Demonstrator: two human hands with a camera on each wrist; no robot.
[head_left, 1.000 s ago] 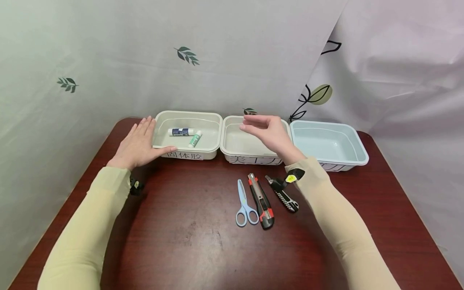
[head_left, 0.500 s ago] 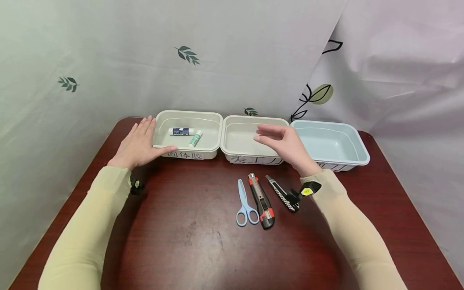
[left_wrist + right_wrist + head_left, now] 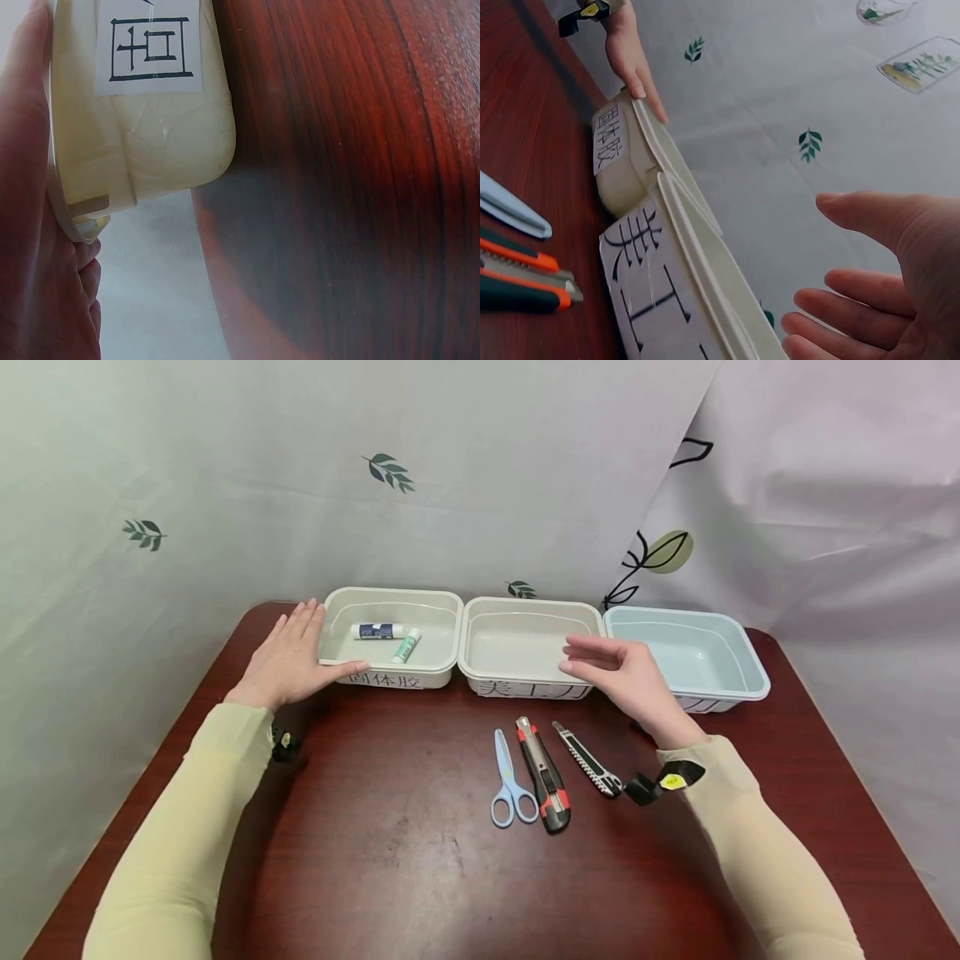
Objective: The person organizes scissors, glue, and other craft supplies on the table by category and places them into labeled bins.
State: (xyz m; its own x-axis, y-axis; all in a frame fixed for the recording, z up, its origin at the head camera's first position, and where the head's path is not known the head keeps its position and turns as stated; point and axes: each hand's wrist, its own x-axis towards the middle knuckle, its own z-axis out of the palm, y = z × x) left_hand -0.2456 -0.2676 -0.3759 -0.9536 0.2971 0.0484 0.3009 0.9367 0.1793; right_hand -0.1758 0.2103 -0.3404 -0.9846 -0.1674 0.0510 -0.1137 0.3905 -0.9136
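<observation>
My left hand (image 3: 288, 656) lies flat against the left side of a cream bin (image 3: 442, 670), thumb along its front rim; the left wrist view shows the palm (image 3: 30, 225) against the bin's wall (image 3: 142, 150). Two glue sticks (image 3: 375, 631) (image 3: 405, 647) lie inside this bin. My right hand (image 3: 618, 668) hovers with straight fingers and holds nothing, by the front right corner of the middle cream bin (image 3: 525, 690). On the table in front lie blue scissors (image 3: 510, 777), a red and black utility knife (image 3: 543, 772) and a slim cutter (image 3: 588, 760).
A pale blue bin (image 3: 750, 685) stands to the right of the middle bin. All three bins sit in a row at the back of the dark red table (image 3: 390, 843). A curtain with leaf prints (image 3: 390, 472) hangs close behind them.
My right hand has drawn back towards me and to the right, from above the middle bin to its front right corner. The left hand has stayed put.
</observation>
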